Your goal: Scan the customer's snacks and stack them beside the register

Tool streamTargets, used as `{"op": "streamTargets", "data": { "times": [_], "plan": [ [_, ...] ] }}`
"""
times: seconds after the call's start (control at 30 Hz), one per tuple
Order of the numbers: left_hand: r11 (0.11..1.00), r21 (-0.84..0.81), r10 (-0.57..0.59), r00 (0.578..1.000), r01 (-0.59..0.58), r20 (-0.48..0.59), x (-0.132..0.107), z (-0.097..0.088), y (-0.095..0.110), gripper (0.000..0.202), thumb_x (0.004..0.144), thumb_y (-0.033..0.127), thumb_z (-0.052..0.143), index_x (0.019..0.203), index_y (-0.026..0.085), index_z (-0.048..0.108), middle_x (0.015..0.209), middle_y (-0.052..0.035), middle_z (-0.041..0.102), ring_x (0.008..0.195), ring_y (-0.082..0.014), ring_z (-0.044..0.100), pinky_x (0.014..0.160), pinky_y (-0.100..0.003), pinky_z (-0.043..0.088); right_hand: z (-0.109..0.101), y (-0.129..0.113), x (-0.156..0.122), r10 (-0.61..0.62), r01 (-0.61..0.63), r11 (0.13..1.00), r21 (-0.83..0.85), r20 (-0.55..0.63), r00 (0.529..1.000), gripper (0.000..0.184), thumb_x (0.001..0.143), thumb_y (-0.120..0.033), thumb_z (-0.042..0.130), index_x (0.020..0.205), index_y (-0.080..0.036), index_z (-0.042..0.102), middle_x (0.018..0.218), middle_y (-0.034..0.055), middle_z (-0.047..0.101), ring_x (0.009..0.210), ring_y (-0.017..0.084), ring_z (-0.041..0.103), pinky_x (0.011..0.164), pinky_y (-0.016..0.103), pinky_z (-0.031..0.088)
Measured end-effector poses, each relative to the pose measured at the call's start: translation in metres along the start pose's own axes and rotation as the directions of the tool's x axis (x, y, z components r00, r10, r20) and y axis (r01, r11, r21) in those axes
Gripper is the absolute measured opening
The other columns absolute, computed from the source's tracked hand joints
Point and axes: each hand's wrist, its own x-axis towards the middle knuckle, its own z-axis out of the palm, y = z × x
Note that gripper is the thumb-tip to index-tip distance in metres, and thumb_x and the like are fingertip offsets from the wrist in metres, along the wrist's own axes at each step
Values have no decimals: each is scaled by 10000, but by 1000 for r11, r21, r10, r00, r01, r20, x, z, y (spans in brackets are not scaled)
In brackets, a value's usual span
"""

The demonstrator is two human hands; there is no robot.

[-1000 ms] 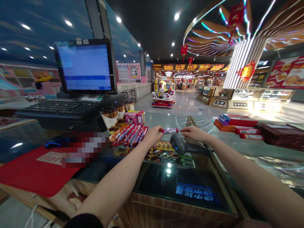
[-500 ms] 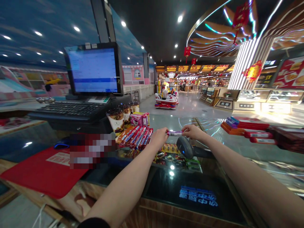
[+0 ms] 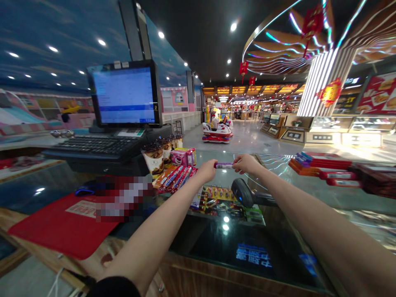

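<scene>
A small purple candy roll point(image 3: 223, 165) is held level between both my hands above the glass counter point(image 3: 216, 239). My left hand point(image 3: 206, 170) pinches its left end and my right hand point(image 3: 246, 163) pinches its right end. Just below my right hand lies a black barcode scanner point(image 3: 243, 192) on the counter. Left of my left hand lie several red and orange candy rolls point(image 3: 175, 178) side by side.
A till screen point(image 3: 125, 95) and black keyboard point(image 3: 93, 145) stand at the left, with cups point(image 3: 154, 158) and a pink box point(image 3: 181, 156) beside them. A red mat point(image 3: 58, 222) lies at the front left. Red and purple boxes point(image 3: 318, 163) are stacked at the right.
Both hands have lifted the candy roll a little higher and farther out over the counter. The view has shifted slightly.
</scene>
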Motion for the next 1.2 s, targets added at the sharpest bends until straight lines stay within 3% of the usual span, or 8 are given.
{"op": "streamTargets", "data": {
  "times": [0.2, 0.37, 0.57, 0.7, 0.8, 0.93, 1.1, 1.2],
  "plan": [
    [998, 55, 33, 999, -34, 24, 20, -31, -26, 426, 776, 19, 482, 1117, 171, 686, 1117, -76, 715, 1054, -200, 643, 946, -287, 463, 12, -36, 7, 62, -66, 988, 137, 35, 997, 102, 734, -90, 714, 825, -99, 668, 578, 29, 643, 537, 133, 638, 533, 235, 574],
    [1000, 21, -1, 1000, 2, -14, 23, -41, -52, 456, 741, 11, 498, 1124, 181, 678, 1072, -46, 732, 1036, -172, 646, 943, -255, 461, 28, -60, 18, 12, -22, 990, 137, 69, 998, 36, 781, -101, 661, 753, -121, 671, 590, 26, 626, 596, 136, 643, 608, 249, 589],
    [997, 64, -38, 999, 38, 5, 18, -44, -69, 473, 766, 9, 487, 1187, 163, 640, 1034, -82, 733, 995, -200, 665, 921, -286, 479, 44, -81, 32, -54, 54, 999, -6, 29, 998, 176, 782, -123, 645, 949, -113, 700, 783, 73, 681, 708, 177, 673, 644, 269, 580],
    [998, 55, -41, 999, 42, -9, 17, -42, -75, 476, 761, 10, 530, 1208, 153, 607, 1061, -105, 722, 1010, -216, 662, 914, -310, 484, 50, -98, 37, -155, 148, 983, -107, -57, 986, 309, 762, -112, 667, 1070, -138, 674, 999, 108, 686, 879, 222, 681, 796, 308, 541],
    [997, 46, -64, 998, 65, -23, 16, -41, -77, 484, 775, 16, 525, 1238, 145, 571, 1110, -115, 706, 1031, -213, 656, 908, -312, 486, 54, -108, 39, -259, 233, 950, -207, -108, 960, 297, 773, -110, 652, 1064, -171, 670, 1131, 106, 658, 1046, 233, 631, 899, 310, 481],
    [996, 43, -80, 996, 81, -37, 10, -48, -81, 469, 788, 14, 491, 1228, 142, 593, 1115, -105, 708, 1061, -207, 643, 925, -298, 474, 60, -112, 40, -345, 281, 887, -365, -121, 931, 249, 828, -159, 600, 1067, -169, 668, 1126, 106, 664, 1040, 215, 626, 892, 287, 460],
    [994, 67, -70, 979, 84, -192, -3, -71, -83, 357, 844, 86, 439, 1067, 206, 691, 1062, -55, 723, 1012, -190, 648, 906, -290, 476, 69, -112, 42, -363, 296, 854, -428, -83, 928, 243, 834, -155, 600, 1066, -171, 672, 1127, 110, 673, 1055, 217, 615, 887, 281, 444],
    [987, 127, -59, 962, 96, -268, -8, -84, -82, 345, 882, 133, 417, 1081, 229, 681, 1054, -54, 713, 1006, -208, 632, 892, -311, 477, 77, -113, 45, -365, 306, 849, -431, -60, 929, 243, 834, -149, 602, 1065, -173, 674, 1110, 110, 683, 1050, 217, 618, 884, 279, 443]
  ]
}}
